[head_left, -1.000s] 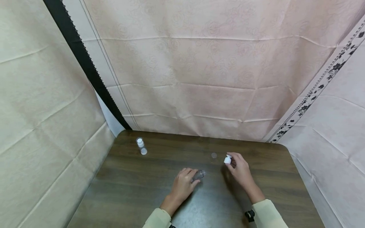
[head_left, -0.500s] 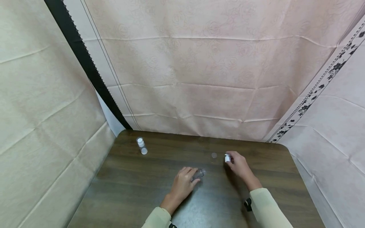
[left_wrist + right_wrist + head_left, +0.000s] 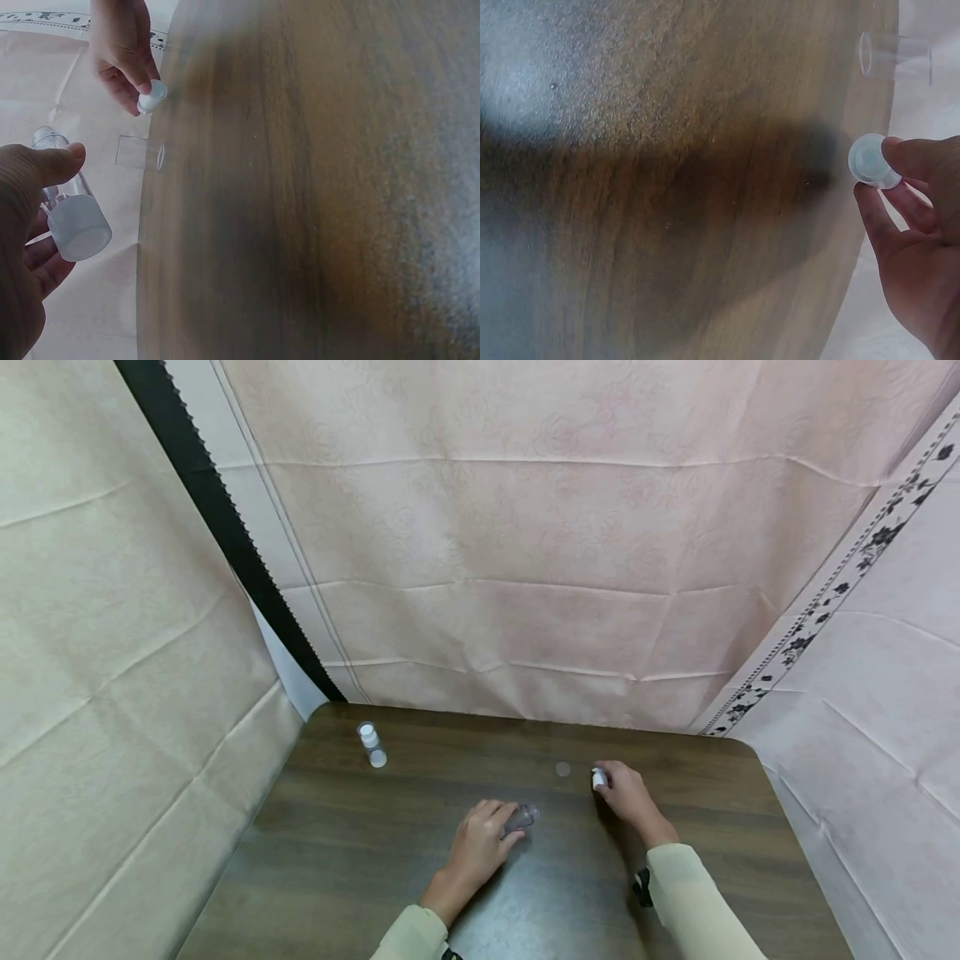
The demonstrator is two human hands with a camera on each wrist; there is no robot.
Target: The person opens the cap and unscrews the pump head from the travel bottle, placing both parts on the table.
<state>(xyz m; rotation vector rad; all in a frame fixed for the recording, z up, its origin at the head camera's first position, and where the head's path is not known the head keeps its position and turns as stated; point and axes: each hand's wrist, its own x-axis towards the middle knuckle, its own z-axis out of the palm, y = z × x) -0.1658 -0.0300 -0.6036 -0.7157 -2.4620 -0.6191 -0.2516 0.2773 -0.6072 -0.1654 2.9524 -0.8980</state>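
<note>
My left hand [image 3: 476,843] grips a small clear bottle [image 3: 520,818], held tilted with its neck pointing away to the right. In the left wrist view, thumb and fingers wrap the bottle [image 3: 67,184] and its frosted base faces the camera. Farther right, my right hand [image 3: 628,795] pinches a small white pump top [image 3: 598,779] between thumb and fingers. The right wrist view shows the round underside of this pump top [image 3: 871,160]. Between the hands and slightly farther back, a clear cylindrical cover [image 3: 141,153] stands on the table.
A second small bottle with a white top [image 3: 369,737] is at the far left of the brown wooden table [image 3: 315,852]. Hanging pale cloth [image 3: 525,568] lines the back and both sides.
My right hand has turned the pump top and lowered it slightly, its forearm shifting up and left. My left hand and the bottle have hardly moved.
</note>
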